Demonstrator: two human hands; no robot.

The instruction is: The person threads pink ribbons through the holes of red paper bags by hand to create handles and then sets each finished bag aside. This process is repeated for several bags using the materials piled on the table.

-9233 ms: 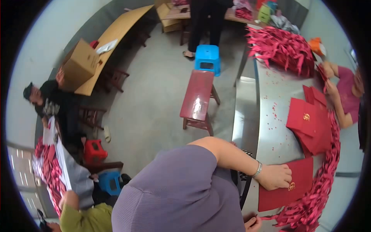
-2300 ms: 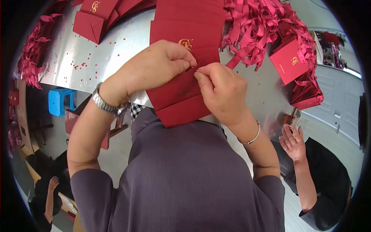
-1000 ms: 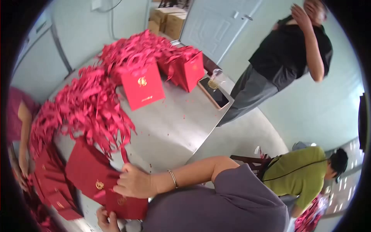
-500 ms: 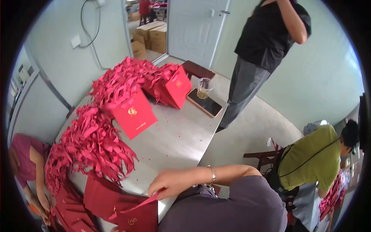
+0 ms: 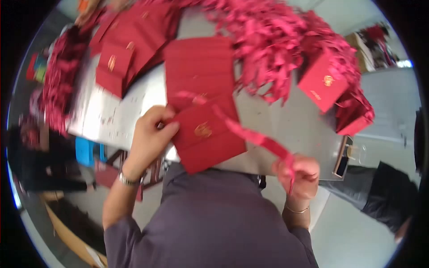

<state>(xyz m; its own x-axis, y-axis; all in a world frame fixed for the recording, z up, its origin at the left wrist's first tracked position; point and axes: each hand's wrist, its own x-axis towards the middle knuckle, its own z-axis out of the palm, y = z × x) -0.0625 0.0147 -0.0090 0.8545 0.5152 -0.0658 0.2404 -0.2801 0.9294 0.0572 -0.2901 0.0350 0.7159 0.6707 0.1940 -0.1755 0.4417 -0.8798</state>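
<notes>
A red bag with a gold emblem [image 5: 203,134] lies tilted near the table's front edge, and my left hand [image 5: 154,129] pinches its left corner between thumb and fingers. My right hand [image 5: 300,174], at the right and past the table edge, is closed on a red ribbon [image 5: 261,140]. The ribbon stretches from the bag's upper part to that hand and is blurred. Beneath and behind the held bag is a row of overlapping red bags [image 5: 199,62].
More red bags [image 5: 145,35] lie at the upper left. A heap of red ribbons [image 5: 268,40] covers the back, beside a standing red bag [image 5: 322,82]. A phone [image 5: 342,156] and clear cup [image 5: 356,154] are at the right edge. A person [image 5: 380,190] stands beyond.
The view has swung round and down to the table front. My left hand, hidden earlier, now shows gripping the bag. My right hand is now out to the right, drawing the ribbon out.
</notes>
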